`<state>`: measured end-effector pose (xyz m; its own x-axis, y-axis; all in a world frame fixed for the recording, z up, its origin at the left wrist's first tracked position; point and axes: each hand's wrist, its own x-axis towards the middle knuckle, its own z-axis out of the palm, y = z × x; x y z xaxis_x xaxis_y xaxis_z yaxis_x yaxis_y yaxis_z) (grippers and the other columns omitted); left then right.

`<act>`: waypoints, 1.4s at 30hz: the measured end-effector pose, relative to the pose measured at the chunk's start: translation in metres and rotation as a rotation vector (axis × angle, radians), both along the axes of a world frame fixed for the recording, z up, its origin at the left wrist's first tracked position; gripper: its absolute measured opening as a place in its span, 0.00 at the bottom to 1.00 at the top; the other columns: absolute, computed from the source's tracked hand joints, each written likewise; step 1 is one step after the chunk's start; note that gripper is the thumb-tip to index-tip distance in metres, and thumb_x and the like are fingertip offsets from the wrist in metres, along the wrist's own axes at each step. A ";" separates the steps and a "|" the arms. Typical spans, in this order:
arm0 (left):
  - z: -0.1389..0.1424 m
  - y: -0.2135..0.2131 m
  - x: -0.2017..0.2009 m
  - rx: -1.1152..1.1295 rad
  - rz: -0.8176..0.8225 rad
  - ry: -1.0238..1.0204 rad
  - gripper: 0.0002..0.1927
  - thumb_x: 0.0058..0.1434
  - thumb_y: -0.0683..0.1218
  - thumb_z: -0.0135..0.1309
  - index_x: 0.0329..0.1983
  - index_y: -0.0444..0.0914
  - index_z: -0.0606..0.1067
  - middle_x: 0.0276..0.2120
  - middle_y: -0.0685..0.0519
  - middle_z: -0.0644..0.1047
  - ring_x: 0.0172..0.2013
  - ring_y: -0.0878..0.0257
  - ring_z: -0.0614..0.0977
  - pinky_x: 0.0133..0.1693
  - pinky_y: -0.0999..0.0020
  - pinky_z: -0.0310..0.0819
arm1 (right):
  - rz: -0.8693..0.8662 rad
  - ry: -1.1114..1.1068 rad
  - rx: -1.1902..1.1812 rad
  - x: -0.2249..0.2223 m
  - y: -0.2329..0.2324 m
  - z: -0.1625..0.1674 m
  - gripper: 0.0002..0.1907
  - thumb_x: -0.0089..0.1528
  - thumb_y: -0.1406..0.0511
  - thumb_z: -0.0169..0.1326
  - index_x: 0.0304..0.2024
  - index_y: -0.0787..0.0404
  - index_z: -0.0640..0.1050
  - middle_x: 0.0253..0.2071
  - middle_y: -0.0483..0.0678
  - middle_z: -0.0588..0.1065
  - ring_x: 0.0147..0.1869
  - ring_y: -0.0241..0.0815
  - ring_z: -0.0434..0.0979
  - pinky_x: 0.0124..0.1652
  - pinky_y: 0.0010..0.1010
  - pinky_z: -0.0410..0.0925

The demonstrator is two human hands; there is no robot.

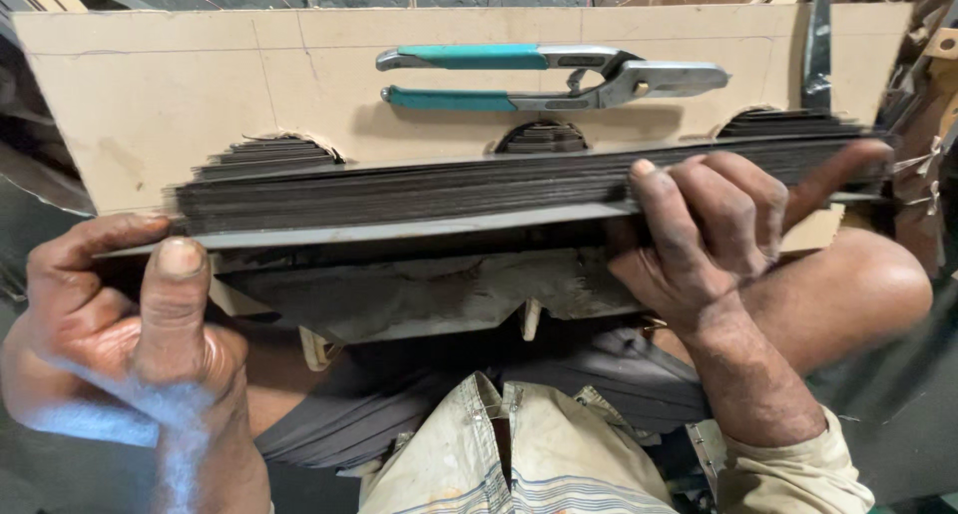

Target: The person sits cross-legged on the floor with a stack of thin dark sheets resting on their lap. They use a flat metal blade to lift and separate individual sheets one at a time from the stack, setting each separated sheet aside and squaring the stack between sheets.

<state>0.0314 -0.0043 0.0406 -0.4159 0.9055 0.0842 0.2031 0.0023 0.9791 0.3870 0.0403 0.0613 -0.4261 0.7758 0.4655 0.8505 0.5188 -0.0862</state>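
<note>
Lying edge-on across the person's lap, a thick stack of dark thin sheets (419,190) runs from one hand to the other, resting on a grey metal strip (399,232) just beneath it. At the near left end of the stack, the left hand (120,314) grips the strip and sheets, thumb pressed flat on top and pointing toward the stack, the other fingers curled under and out of sight. At the right end, the right hand (714,235) clamps over the stack, its fingers (699,200) pressed together on the upper edge, the forefinger stretched out along it. Behind the stack stands a brown cardboard panel (150,105) with three arched cut-outs along its lower edge. Teal-handled pliers (549,77) lie on that panel, above the stack's middle. Below the stack show a bare knee (858,284) and a striped cloth (519,454).
</note>
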 end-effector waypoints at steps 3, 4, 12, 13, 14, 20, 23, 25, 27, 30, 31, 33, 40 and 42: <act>-0.002 0.003 0.003 0.031 -0.009 -0.101 0.14 0.72 0.45 0.61 0.50 0.31 0.71 0.40 0.52 0.76 0.34 0.71 0.74 0.41 0.82 0.68 | 0.009 -0.022 0.072 0.004 0.001 -0.002 0.21 0.60 0.67 0.67 0.55 0.58 0.79 0.46 0.47 0.74 0.51 0.49 0.76 0.74 0.54 0.43; -0.004 0.004 0.004 0.041 0.001 -0.138 0.14 0.72 0.44 0.62 0.49 0.31 0.71 0.39 0.52 0.76 0.33 0.71 0.74 0.40 0.81 0.68 | 0.008 -0.038 0.106 0.005 0.000 -0.002 0.21 0.60 0.66 0.68 0.55 0.57 0.78 0.46 0.47 0.74 0.50 0.48 0.76 0.75 0.55 0.36; -0.006 0.005 0.004 0.080 0.015 -0.152 0.15 0.73 0.44 0.63 0.50 0.32 0.71 0.39 0.53 0.74 0.33 0.72 0.72 0.42 0.81 0.67 | -0.013 0.013 -0.112 0.015 0.000 0.011 0.19 0.60 0.61 0.66 0.51 0.63 0.81 0.43 0.53 0.76 0.49 0.53 0.78 0.72 0.65 0.52; -0.006 0.005 0.003 0.071 0.013 -0.148 0.15 0.72 0.45 0.63 0.51 0.32 0.71 0.38 0.53 0.74 0.33 0.72 0.72 0.41 0.82 0.67 | 0.006 -0.027 -0.089 0.013 0.003 0.010 0.20 0.61 0.59 0.67 0.51 0.63 0.82 0.42 0.52 0.77 0.48 0.52 0.78 0.72 0.65 0.51; -0.006 0.005 0.003 0.069 0.006 -0.137 0.15 0.72 0.45 0.62 0.51 0.32 0.71 0.38 0.53 0.75 0.34 0.72 0.73 0.41 0.82 0.67 | 0.028 -0.011 -0.059 0.011 0.006 0.010 0.17 0.60 0.61 0.65 0.49 0.62 0.81 0.41 0.51 0.75 0.47 0.51 0.77 0.73 0.65 0.50; -0.009 0.005 -0.004 0.025 0.013 -0.063 0.16 0.70 0.48 0.61 0.50 0.32 0.71 0.40 0.52 0.76 0.33 0.72 0.74 0.41 0.82 0.68 | 0.010 -0.068 -0.120 0.014 -0.005 0.023 0.14 0.54 0.59 0.63 0.41 0.57 0.80 0.35 0.47 0.72 0.43 0.49 0.75 0.70 0.63 0.39; -0.012 0.001 -0.006 0.039 -0.028 -0.002 0.16 0.75 0.48 0.60 0.53 0.31 0.71 0.44 0.51 0.75 0.40 0.70 0.75 0.48 0.81 0.70 | -0.013 -0.064 -0.167 0.019 -0.009 0.021 0.10 0.56 0.61 0.62 0.39 0.56 0.80 0.34 0.46 0.72 0.42 0.49 0.76 0.71 0.63 0.36; -0.013 -0.002 -0.007 0.047 -0.038 0.010 0.16 0.77 0.47 0.60 0.54 0.31 0.71 0.45 0.50 0.75 0.42 0.69 0.76 0.52 0.79 0.71 | -0.023 -0.052 -0.184 0.020 -0.007 0.018 0.07 0.58 0.63 0.62 0.38 0.55 0.80 0.34 0.46 0.73 0.42 0.49 0.77 0.72 0.63 0.33; -0.014 -0.005 -0.009 0.030 -0.043 0.028 0.16 0.77 0.47 0.61 0.54 0.31 0.70 0.45 0.50 0.75 0.43 0.68 0.77 0.52 0.79 0.72 | -0.031 -0.074 -0.176 0.019 -0.004 0.017 0.09 0.57 0.60 0.61 0.37 0.56 0.80 0.33 0.47 0.72 0.42 0.50 0.77 0.73 0.64 0.35; -0.014 -0.007 -0.012 0.006 -0.049 0.052 0.16 0.77 0.47 0.61 0.53 0.31 0.70 0.46 0.50 0.75 0.42 0.69 0.77 0.51 0.79 0.72 | -0.015 -0.076 -0.151 0.017 0.003 0.015 0.09 0.58 0.59 0.59 0.36 0.57 0.80 0.31 0.47 0.72 0.40 0.49 0.77 0.73 0.62 0.40; -0.016 -0.006 -0.012 0.018 -0.046 0.037 0.16 0.78 0.47 0.61 0.52 0.32 0.69 0.46 0.50 0.75 0.43 0.69 0.77 0.52 0.79 0.72 | -0.005 -0.071 -0.133 0.016 0.006 0.015 0.09 0.58 0.59 0.58 0.36 0.57 0.80 0.31 0.47 0.72 0.40 0.48 0.77 0.73 0.61 0.42; -0.017 -0.007 -0.012 0.029 -0.042 0.029 0.16 0.78 0.47 0.61 0.52 0.32 0.70 0.46 0.50 0.76 0.42 0.69 0.77 0.52 0.79 0.72 | 0.002 -0.050 -0.146 0.017 0.009 0.015 0.10 0.58 0.59 0.58 0.35 0.58 0.81 0.29 0.48 0.73 0.37 0.49 0.76 0.73 0.61 0.49; -0.018 -0.008 -0.016 0.010 -0.070 0.068 0.16 0.78 0.47 0.61 0.52 0.32 0.69 0.45 0.49 0.76 0.42 0.69 0.77 0.51 0.80 0.72 | 0.047 -0.031 -0.225 0.019 0.017 0.021 0.08 0.62 0.60 0.61 0.34 0.58 0.80 0.28 0.47 0.75 0.36 0.48 0.78 0.72 0.53 0.62; -0.018 -0.008 -0.018 0.002 -0.072 0.087 0.16 0.78 0.48 0.61 0.51 0.32 0.69 0.45 0.49 0.76 0.41 0.69 0.77 0.49 0.80 0.71 | 0.014 -0.010 -0.189 0.017 0.016 0.020 0.09 0.62 0.60 0.60 0.33 0.58 0.81 0.27 0.48 0.75 0.34 0.48 0.77 0.71 0.56 0.59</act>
<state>0.0137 -0.0126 0.0230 -0.3405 0.9327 0.1189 0.2869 -0.0173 0.9578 0.4040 0.0559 0.0813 -0.4413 0.8430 0.3077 0.8446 0.5060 -0.1750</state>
